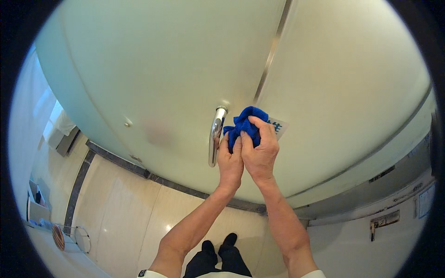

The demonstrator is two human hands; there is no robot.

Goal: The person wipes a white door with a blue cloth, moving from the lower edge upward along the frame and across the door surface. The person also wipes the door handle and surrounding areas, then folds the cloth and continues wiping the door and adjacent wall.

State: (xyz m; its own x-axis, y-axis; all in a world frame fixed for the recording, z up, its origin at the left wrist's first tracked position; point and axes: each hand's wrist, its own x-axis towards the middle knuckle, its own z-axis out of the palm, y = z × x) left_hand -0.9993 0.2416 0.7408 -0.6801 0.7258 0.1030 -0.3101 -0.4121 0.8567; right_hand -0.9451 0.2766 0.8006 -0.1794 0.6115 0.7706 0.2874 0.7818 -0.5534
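Note:
A bunched blue cloth is held up in front of a frosted glass door. My left hand grips its lower left part, close to a polished metal door handle. On the cloth's right side, the thumb and fingers of my right hand pinch the fabric. Both hands are side by side. A pale sticker with blue-green writing shows partly from behind the cloth and my right hand.
Dark stone strips edge the beige tiled floor. A wire stand is at lower left. At lower right a white door bears a lever handle. A bed corner appears at far left.

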